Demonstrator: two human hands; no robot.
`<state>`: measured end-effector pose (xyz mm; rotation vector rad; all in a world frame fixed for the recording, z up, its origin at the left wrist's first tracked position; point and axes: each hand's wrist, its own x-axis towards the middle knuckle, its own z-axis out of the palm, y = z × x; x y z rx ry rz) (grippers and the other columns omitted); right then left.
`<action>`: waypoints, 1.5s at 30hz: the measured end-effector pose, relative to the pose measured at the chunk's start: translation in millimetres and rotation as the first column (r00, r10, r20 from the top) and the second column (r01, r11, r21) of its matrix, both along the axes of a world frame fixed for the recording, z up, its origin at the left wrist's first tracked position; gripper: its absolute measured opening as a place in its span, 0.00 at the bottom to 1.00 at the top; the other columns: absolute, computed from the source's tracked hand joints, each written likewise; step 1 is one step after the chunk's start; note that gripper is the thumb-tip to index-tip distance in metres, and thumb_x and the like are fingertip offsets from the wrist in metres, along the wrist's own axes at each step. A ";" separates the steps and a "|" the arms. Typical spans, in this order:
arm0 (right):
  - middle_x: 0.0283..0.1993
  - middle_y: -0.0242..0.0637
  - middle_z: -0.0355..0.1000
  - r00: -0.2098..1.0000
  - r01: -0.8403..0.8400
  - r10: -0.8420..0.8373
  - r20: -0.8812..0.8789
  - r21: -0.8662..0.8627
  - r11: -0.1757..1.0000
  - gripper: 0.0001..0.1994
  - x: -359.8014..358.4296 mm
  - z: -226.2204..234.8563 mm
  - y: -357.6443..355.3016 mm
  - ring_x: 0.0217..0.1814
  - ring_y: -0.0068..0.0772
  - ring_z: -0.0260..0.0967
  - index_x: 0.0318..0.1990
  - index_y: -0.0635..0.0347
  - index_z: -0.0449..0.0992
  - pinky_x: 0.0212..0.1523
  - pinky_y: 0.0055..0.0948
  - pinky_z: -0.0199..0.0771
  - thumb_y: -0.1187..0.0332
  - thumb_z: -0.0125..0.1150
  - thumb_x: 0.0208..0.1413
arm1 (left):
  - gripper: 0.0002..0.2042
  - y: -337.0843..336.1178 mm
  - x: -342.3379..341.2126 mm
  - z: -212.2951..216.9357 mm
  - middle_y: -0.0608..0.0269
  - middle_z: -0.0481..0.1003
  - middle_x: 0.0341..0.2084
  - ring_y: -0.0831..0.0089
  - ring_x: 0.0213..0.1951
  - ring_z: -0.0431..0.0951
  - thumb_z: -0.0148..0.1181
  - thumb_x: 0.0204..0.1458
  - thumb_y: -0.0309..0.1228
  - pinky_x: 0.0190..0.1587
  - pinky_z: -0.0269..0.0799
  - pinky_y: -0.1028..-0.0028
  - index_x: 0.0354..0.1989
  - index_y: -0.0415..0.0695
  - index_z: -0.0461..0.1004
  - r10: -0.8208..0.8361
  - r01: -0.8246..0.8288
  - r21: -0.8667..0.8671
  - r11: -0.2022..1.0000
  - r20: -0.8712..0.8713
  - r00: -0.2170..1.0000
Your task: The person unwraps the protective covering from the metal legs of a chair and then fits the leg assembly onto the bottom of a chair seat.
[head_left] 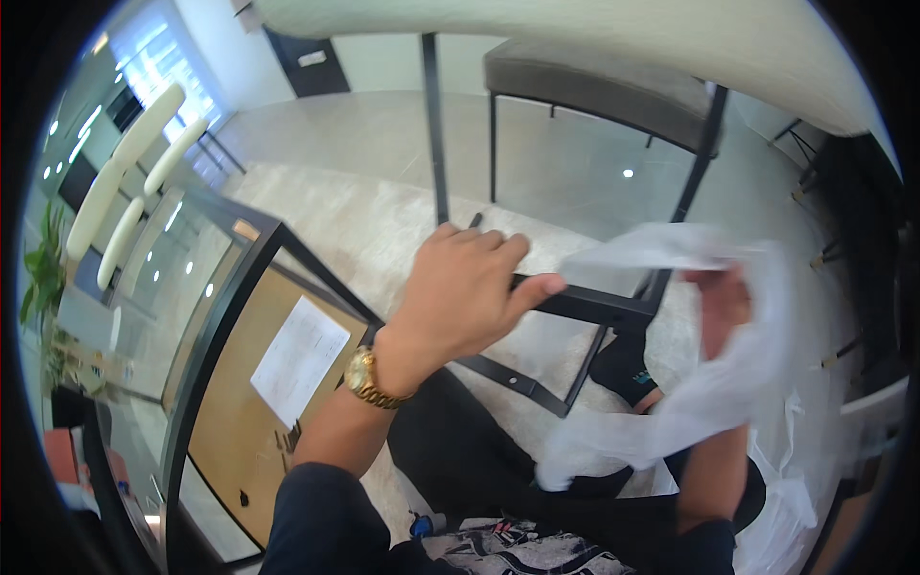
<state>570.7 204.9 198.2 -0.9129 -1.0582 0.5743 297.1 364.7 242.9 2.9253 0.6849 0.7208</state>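
My left hand (460,292) wears a gold watch and grips a black metal bar (594,305) of a furniture frame in the middle of the view, thumb laid along the bar. My right hand (721,302) is at the right, wrapped in a thin clear plastic bag (709,383) that trails down over my forearm toward my lap. The fingers of that hand are mostly hidden by the plastic.
A black-framed wooden panel (240,412) with a white paper sheet (299,356) lies tilted at the left. A grey cushioned seat on black legs (594,81) stands ahead on a pale rug (355,211). More clear plastic (781,517) lies at lower right.
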 end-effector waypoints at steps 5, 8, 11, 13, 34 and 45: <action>0.50 0.44 0.74 0.916 0.366 -0.326 -0.236 0.152 0.918 0.16 212.2 51.1 -212.9 0.49 0.37 0.70 0.54 0.64 0.73 0.54 0.38 0.69 0.62 0.53 0.68 | 0.28 5.7 -20.5 -3.8 0.60 0.68 0.15 0.58 0.21 0.72 0.53 0.57 0.60 0.31 0.63 0.64 0.25 0.43 0.71 -0.081 0.077 0.104 0.992 0.039 0.996; 0.51 0.52 0.74 0.575 0.807 -0.818 0.028 0.146 0.573 0.16 333.9 81.5 -408.5 0.52 0.44 0.73 0.54 0.68 0.73 0.53 0.42 0.73 0.66 0.52 0.66 | 0.29 13.2 -10.9 -5.3 0.61 0.67 0.13 0.58 0.19 0.70 0.55 0.55 0.62 0.30 0.62 0.65 0.24 0.44 0.70 -0.169 0.142 0.189 0.972 0.134 0.977; 0.50 0.54 0.75 -0.061 0.995 -0.815 0.576 -0.029 -0.095 0.15 345.9 55.4 -528.3 0.52 0.48 0.74 0.52 0.68 0.74 0.53 0.45 0.73 0.65 0.52 0.66 | 0.28 18.7 5.7 -18.0 0.62 0.66 0.13 0.58 0.20 0.69 0.58 0.52 0.62 0.30 0.61 0.64 0.26 0.45 0.70 -0.207 0.182 0.157 0.971 0.153 0.966; 0.50 0.56 0.75 -0.200 0.898 -0.387 0.900 0.011 -0.439 0.15 307.2 23.4 -590.5 0.52 0.50 0.74 0.51 0.67 0.75 0.52 0.46 0.74 0.64 0.52 0.65 | 0.24 17.0 10.9 -23.2 0.59 0.69 0.17 0.55 0.22 0.69 0.66 0.49 0.54 0.31 0.61 0.61 0.29 0.42 0.73 -0.132 0.112 0.133 0.985 0.159 0.978; 0.68 0.60 0.59 0.013 0.895 -0.078 0.997 -0.046 -0.443 0.39 -5.2 -182.7 -549.4 0.70 0.64 0.54 0.68 0.64 0.61 0.70 0.50 0.55 0.64 0.70 0.48 | 0.13 17.4 -4.0 -35.3 0.55 0.74 0.28 0.59 0.31 0.73 0.51 0.67 0.39 0.35 0.66 0.64 0.40 0.41 0.73 -0.032 0.026 0.064 0.998 0.097 0.995; 0.70 0.50 0.61 0.387 0.915 0.240 0.891 -0.403 0.023 0.27 -2.5 -345.7 -605.9 0.72 0.58 0.54 0.61 0.60 0.72 0.71 0.57 0.49 0.58 0.56 0.54 | 0.14 27.4 -5.6 -37.3 0.55 0.72 0.27 0.61 0.31 0.69 0.53 0.65 0.36 0.36 0.64 0.65 0.35 0.35 0.71 -0.053 0.049 0.021 0.999 0.213 0.976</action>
